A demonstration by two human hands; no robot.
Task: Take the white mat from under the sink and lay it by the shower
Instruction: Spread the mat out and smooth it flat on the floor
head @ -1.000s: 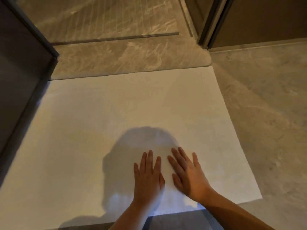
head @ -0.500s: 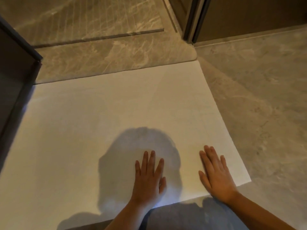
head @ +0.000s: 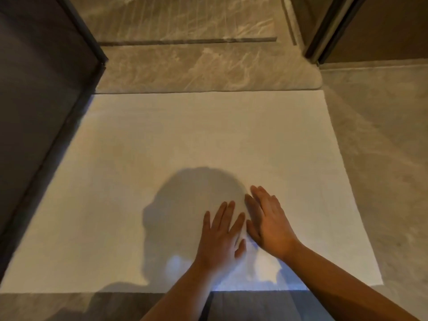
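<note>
The white mat (head: 185,140) lies flat and spread out on the grey floor, its far edge against the marble shower threshold (head: 196,70). My left hand (head: 220,237) rests palm down on the mat near its front edge, fingers apart. My right hand (head: 268,221) lies flat beside it, palm down, fingers close together and almost touching the left hand. Neither hand grips anything. A head shadow falls on the mat around the hands.
A dark glass panel with a black frame (head: 46,93) runs along the mat's left side. A dark door frame (head: 324,38) stands at the far right. Grey tiled floor (head: 382,135) stretches to the right; the shower floor (head: 185,17) lies beyond the threshold.
My right hand slid out to the mat's right front corner, then came back left beside the left hand. The left hand stayed pressed on the mat.
</note>
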